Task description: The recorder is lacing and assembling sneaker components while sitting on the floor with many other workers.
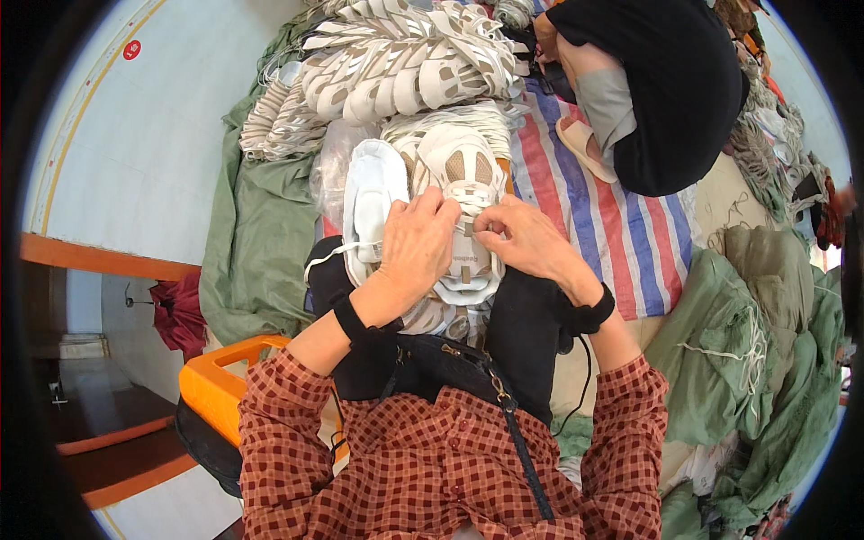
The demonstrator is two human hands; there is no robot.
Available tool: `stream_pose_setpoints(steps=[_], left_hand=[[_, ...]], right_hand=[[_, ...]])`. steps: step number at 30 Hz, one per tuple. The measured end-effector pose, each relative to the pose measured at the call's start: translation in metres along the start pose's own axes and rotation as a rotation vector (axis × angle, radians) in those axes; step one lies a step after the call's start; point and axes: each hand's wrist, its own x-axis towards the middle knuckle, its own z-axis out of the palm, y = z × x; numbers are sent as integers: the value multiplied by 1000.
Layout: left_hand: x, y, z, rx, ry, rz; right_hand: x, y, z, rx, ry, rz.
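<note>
Looking straight down at the shoe [465, 220], it sits between both hands, right in front of the body and roughly centred over the lap. Long axis runs pretty much straight away from the wearer: toe at the far end, tongue and heel opening at the near end. The laces [472, 192] cross it about midway, just beyond the fingertips.

Neither hand is clearly nearer. The left hand [417, 236] comes in from the left and lies over that edge, fingers bent and mostly curled in. The right hand [526, 236] comes from the other side, thumb and index close together by the tongue. Can't tell if either one actually has a lace pinched, since the fingers cover the spot.

Just left of it there's a second shoe [369, 202], paler, lying lengthwise too, with a loose lace [340, 254] trailing off near the left wrist. Black-clad legs [520, 315] flank the near end.

Further out: a big heap of beige shoe parts [405, 81] past the toe, a striped sheet [621, 243] off to the right, a co-worker [666, 81] crouched at the upper right, green cloth [256, 234] on the left.
</note>
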Motion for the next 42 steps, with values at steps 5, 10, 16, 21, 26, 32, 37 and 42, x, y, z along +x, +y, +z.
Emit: stream_pose_setpoints(steps=[5,10,16,21,26,32,37,42], left_hand=[[1,6,-4,-16,-30,11],[4,5,-1,-123,42,24],[15,-14,-3,-680,-130,-425],[17,-34,-23,-1318,-241,-1019],[11,-22,-30,-1214,-346,-938],[28,-2,-42,-1253,-289,-916],[15,-5,-39,-565,-493,-558],[-4,-8,-25,-418,-261,-312]], right_hand=[[9,16,-12,390,-274,196],[4,21,-9,670,-199,296],[11,5,17,290,-47,356],[-7,-18,22,-2,298,148],[-26,-23,25,-12,297,170],[-25,-19,24,-91,323,83],[-22,-17,9,92,177,337],[-23,-3,2,404,-27,481]])
